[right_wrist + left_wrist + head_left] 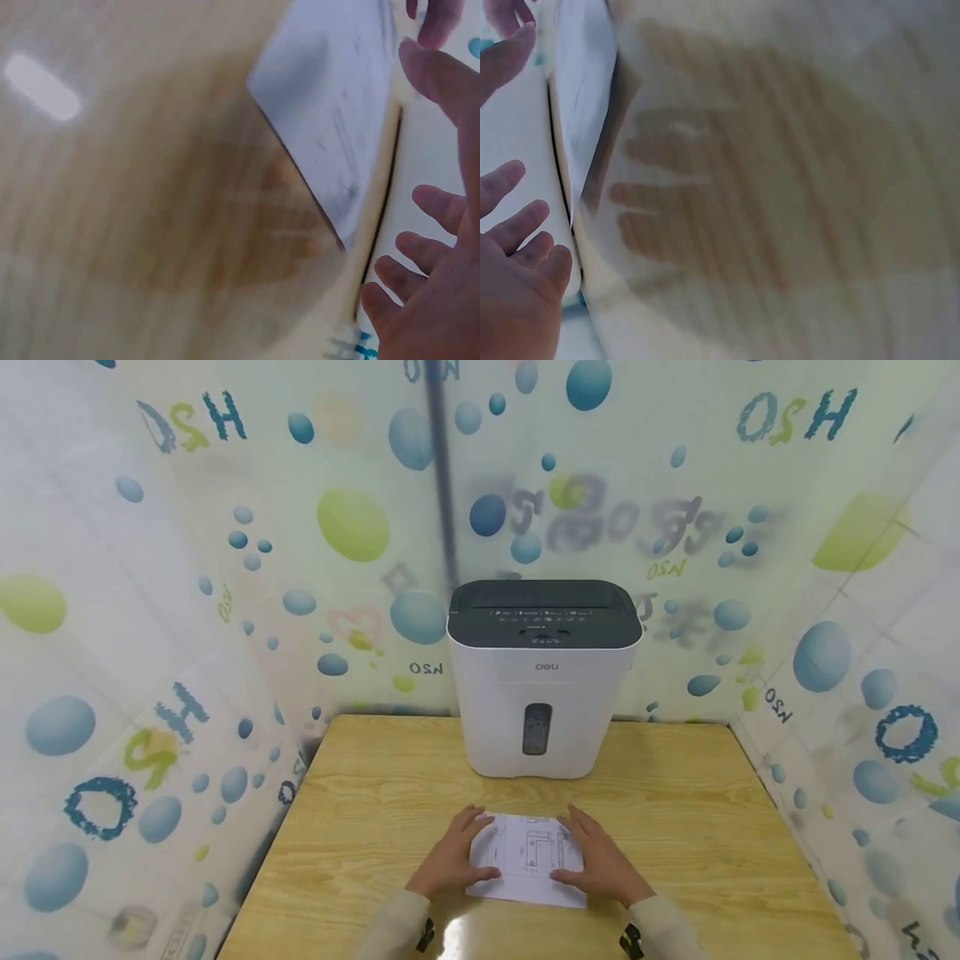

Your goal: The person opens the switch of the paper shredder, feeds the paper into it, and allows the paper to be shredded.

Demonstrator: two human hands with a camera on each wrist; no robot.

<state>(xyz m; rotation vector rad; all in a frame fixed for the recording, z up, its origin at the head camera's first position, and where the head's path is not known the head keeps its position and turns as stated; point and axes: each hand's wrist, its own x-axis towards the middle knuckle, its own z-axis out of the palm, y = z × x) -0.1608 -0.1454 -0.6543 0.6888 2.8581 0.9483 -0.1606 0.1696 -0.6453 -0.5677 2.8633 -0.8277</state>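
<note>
In the head view, a white paper sheet or thin stack (pixel 525 887) with printed line drawings lies on the table before the shredder. My left hand (pixel 450 858) hovers at its left side, and my right hand (pixel 602 862) mirrors it on the right. Fingers and thumbs are spread, with nothing gripped between them. The left wrist view shows the left hand (pixel 521 289) with loosely bent fingers apart from the paper (pixel 585 82). From the right wrist, the right hand (pixel 439 289) likewise appears raised, its fingers separate beside the paper (pixel 322 112).
A white paper shredder (pixel 495 710) with a dark top (pixel 543 602) stands upright at the back of the wooden table (pixel 360 810). Patterned curtains (pixel 225 552) enclose the table at the back and both sides.
</note>
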